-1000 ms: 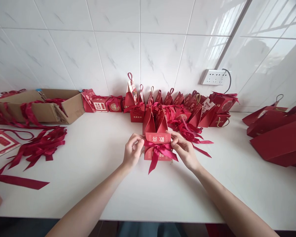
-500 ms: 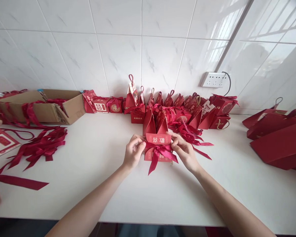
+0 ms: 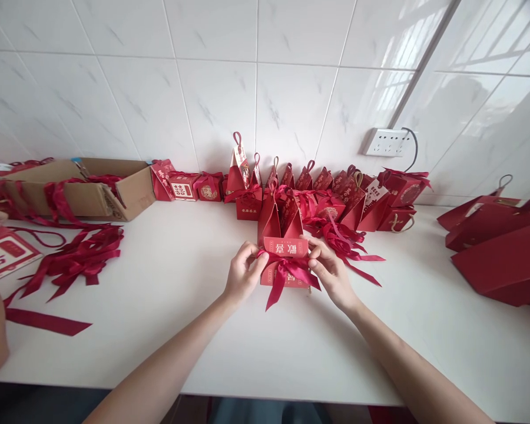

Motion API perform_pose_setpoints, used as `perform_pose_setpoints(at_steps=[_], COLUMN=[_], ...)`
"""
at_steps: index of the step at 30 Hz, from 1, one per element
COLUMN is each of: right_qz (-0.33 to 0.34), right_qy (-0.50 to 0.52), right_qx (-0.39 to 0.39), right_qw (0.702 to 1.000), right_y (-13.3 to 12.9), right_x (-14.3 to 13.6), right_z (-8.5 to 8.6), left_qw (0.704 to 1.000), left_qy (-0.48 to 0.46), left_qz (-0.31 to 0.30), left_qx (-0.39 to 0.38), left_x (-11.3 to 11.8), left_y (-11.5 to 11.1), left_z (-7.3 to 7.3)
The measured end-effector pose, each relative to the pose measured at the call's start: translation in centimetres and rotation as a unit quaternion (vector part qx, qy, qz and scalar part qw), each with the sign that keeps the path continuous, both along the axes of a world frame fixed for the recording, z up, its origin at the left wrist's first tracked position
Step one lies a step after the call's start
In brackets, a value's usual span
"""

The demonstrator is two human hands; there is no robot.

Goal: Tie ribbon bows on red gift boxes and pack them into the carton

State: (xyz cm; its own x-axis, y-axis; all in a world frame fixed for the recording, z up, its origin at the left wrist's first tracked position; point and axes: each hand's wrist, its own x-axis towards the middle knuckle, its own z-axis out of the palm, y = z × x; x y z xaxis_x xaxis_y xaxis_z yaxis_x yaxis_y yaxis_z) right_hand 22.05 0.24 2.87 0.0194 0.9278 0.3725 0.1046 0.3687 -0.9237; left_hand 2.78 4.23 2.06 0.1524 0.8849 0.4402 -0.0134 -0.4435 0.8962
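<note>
Red card, thin and folded by the look of it, makes up the small gift box [image 3: 286, 247] on the white table [image 3: 181, 353], directly in front of the person and just before two peaked boxes [image 3: 270, 222]. It is probably light, stiff along its folds but easily dented. The satin bow [image 3: 286, 269] across it looks soft and slippery, apt to slide if tugged unevenly. Its side edges seem the best hold, pinched lightly, clear of the printed panel (whose lettering faces away from the wearer).

The left hand [image 3: 242, 275] has thumb and fingertips nearly closed at the box's left edge; whether they pinch card, ribbon or both cannot be told. The right hand [image 3: 333, 277] mirrors it at the right edge, thumb and forefinger almost together, with the exact contact partly hidden. Both forearms reach inward from the bottom of the view, low over the table, with the fingers curled.
</note>
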Motion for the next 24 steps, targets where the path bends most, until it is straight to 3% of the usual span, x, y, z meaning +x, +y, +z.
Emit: perform_pose_setpoints(at_steps=[24], right_qz=[0.027], right_qy=[0.054], right_qx=[-0.031], right_qw=[0.998], right_y=[0.54], right_x=[0.46], right_z=[-0.52], left_qw=[0.999], left_qy=[-0.023], left_qz=[-0.003], left_qx=[-0.033], left_x=[-0.08], left_y=[-0.20], left_z=[0.65])
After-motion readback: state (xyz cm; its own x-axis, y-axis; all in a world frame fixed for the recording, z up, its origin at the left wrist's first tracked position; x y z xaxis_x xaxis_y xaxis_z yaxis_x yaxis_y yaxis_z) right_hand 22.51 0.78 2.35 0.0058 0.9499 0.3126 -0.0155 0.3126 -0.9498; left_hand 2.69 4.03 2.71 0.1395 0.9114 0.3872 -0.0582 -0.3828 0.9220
